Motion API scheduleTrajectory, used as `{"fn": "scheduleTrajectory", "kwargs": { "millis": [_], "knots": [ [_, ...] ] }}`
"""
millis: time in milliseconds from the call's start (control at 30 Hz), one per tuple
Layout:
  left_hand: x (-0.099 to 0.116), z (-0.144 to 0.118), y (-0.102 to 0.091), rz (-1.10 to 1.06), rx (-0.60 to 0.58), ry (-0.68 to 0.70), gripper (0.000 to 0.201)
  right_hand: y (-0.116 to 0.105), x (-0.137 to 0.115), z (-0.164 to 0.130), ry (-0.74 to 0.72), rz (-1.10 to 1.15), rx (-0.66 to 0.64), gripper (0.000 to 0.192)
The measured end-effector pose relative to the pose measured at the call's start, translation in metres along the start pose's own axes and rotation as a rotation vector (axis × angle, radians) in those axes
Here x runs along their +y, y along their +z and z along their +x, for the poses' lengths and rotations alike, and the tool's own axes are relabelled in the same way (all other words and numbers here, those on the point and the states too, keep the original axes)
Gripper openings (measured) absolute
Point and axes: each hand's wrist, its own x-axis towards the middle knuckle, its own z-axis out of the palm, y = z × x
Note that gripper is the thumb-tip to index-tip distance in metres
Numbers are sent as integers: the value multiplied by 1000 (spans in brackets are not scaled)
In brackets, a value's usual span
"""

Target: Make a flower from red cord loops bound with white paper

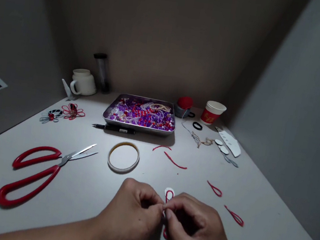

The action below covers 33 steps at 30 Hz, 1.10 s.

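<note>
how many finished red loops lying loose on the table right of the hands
2: one red loop up and right of the right hand, another red loop further right. A third sits pinched between both hands' fingers, partly hidden.

Red cord loop on small white oval card [169,194] between both hands. Red-handled steel scissors [32,172] left of them. Purple, red and clear beads in grey metal tray [140,113] beyond.

Pale table [251,234]: red scissors [38,171] at left, tape ring [123,157] centre, pen [114,128] before bead tray [140,114], mug [82,82] upper left, paper cup [212,112] upper right, red cord loops [234,215] at right.
</note>
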Motion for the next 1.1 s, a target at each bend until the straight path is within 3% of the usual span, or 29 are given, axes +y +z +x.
{"fn": "scheduleTrajectory", "kwargs": {
  "millis": [200,500,833,1100],
  "knots": [
    [2,0,-1,-31,-48,-79,18,1,0,-1,14,22,-1,16],
    [1,1,-1,80,-11,-6,18,0,1,0,-42,-24,-9,16],
    [1,2,-3,-1,-73,-87,21,1,0,0,29,35,19,17],
    [5,0,-1,120,50,-48,17,4,-1,0,77,72,60,14]
  ]
}}
